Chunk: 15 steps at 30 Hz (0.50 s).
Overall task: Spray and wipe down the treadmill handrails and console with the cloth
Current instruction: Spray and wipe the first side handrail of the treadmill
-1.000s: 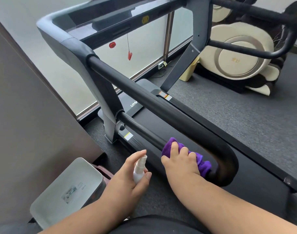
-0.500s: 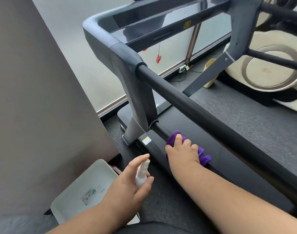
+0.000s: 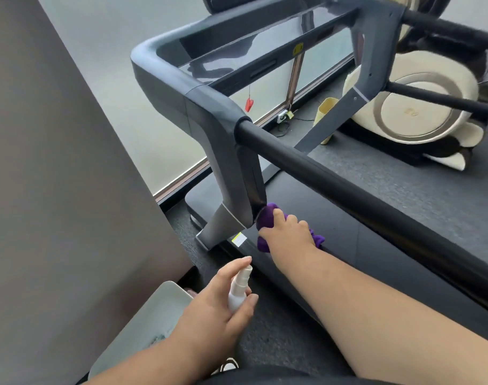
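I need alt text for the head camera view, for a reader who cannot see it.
A right hand presses a crumpled purple cloth against the lower black treadmill rail, at the foot of the grey upright post. The left hand holds a small white spray bottle.

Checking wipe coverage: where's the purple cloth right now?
In the head view, the purple cloth sits low at centre under the right hand, pressed against the lower bar where it meets the foot of the grey upright, below the black handrail.
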Motion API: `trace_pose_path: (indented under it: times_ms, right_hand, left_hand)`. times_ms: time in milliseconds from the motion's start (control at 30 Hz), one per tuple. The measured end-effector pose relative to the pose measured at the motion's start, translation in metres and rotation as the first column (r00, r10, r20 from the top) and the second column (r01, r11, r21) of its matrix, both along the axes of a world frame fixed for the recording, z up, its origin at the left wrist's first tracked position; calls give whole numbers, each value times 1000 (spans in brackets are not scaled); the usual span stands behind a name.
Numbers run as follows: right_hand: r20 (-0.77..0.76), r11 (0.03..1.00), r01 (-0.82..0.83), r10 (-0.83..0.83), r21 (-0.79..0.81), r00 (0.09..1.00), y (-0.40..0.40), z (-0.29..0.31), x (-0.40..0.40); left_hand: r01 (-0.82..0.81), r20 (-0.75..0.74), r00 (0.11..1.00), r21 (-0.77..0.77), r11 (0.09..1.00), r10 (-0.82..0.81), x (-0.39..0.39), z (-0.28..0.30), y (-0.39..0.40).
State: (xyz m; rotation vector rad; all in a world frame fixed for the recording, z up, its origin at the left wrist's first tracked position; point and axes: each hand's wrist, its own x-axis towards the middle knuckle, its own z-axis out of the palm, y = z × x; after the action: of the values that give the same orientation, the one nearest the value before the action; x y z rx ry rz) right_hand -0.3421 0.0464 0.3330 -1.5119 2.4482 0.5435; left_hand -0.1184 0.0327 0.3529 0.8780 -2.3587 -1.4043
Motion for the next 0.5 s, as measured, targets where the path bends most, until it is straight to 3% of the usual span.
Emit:
trace_pose_path:
  times_ms: [300,500]
  right_hand:
    - [58,983,182,-179,-40,982,115,24,0]
    - [88,948,311,-304,-72,948,193,40,-5]
  left_hand:
    - [272,-42,961,-10,962,-273,-45,13,23]
    - [357,-29,934,27,934,-356,-69,14,44]
